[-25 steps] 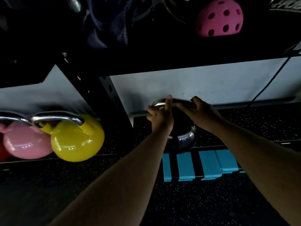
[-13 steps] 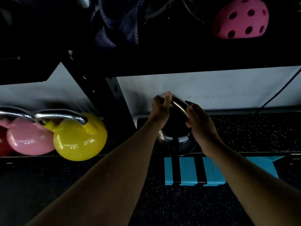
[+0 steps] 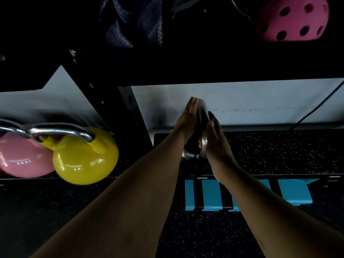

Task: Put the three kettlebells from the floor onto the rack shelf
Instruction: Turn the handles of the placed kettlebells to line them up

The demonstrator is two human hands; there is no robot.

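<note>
- Speckled black rack shelf [image 3: 279, 151], white wall behind.
- Left hand [image 3: 188, 121] and right hand [image 3: 216, 142], fingers flat, press a dark kettlebell [image 3: 202, 118] between them.
- Yellow kettlebell [image 3: 83, 159] left of it, touching the pink kettlebell [image 3: 20, 159].

Your two forearms enter from the lower frame bare, with no sleeves showing. Your left hand [image 3: 187, 121] and right hand [image 3: 216, 141] are bare too, without gloves.

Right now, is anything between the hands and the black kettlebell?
No. The left hand and right hand press flat against either side of the black kettlebell, which sits on the shelf. Nothing shows between palms and metal.
</note>
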